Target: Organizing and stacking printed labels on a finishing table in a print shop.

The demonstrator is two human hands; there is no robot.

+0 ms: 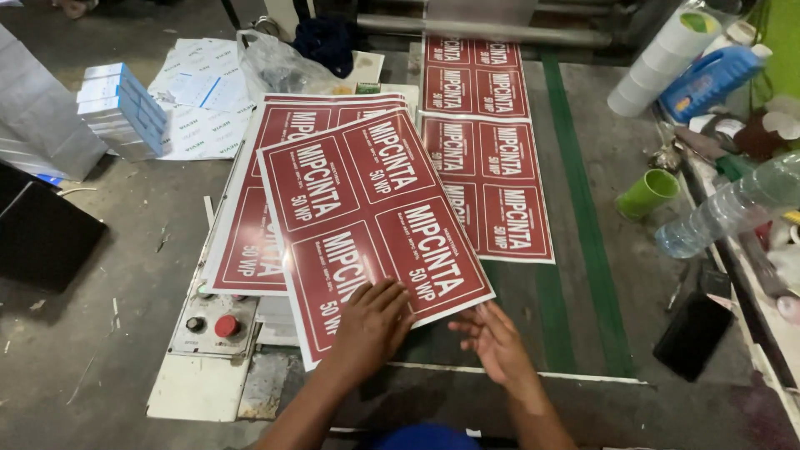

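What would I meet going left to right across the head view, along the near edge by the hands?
Red knob on the control panel → left hand flat on the top red printed sheet → right hand at that sheet's near corner → green stripe → black flat object.

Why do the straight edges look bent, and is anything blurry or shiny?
Head view: the wide lens bows the green stripe and roller; soft glare lies on the top red sheet; the right hand is slightly motion-blurred, the left hand sharper.
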